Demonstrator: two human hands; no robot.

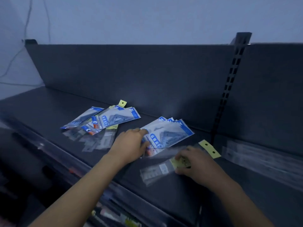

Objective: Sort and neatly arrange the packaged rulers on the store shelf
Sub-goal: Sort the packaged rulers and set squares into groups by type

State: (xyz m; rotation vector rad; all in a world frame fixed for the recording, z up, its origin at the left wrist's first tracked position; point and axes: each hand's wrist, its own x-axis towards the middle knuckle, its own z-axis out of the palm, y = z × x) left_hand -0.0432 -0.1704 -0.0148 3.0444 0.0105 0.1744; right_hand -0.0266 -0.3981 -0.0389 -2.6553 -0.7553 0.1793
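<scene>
- Sorting is looking roughly half done. One blue-headed stack (170, 133) is lying gathered and fanned on the shelf (49, 112), right of centre and near the back panel (131, 71).
- The left hand (131, 145) is gripping that stack's left end, with fingers (141, 131) curling over the far edge and the thumb pressing the near edge. It is probably squaring the packs up.
- The right hand (195, 164) is pinching the clear ruler pack (155, 173) by its yellow header, fingers closed on it. The pack is lying flat near the shelf's front edge and is showing motion blur.
- A second clear pack (209, 149) with a yellow header is lying just behind the right hand, partly under it. Its body is hard to make out.
- Left to do: the mixed pile (98, 125) is sitting well left of the stack, unsorted. Blue-headed packs are overlapping clear ruler packs at crossing angles, and one yellow tab is poking out at the back.
- Judgement: the clear packs are needing a group of their own, and the pile's blue ones are belonging with the stack.
- Surroundings: a slotted upright post (229, 89) is bounding the bay on the right. A pale label strip (262, 161) is running along the neighbouring shelf. Goods on a lower shelf (114, 215) are showing blurred below. Cables (27, 22) are hanging on the wall at left.
- Obstacles: the light is dim and the clear film is slippery. The post is limiting room for a second row on the right.
</scene>
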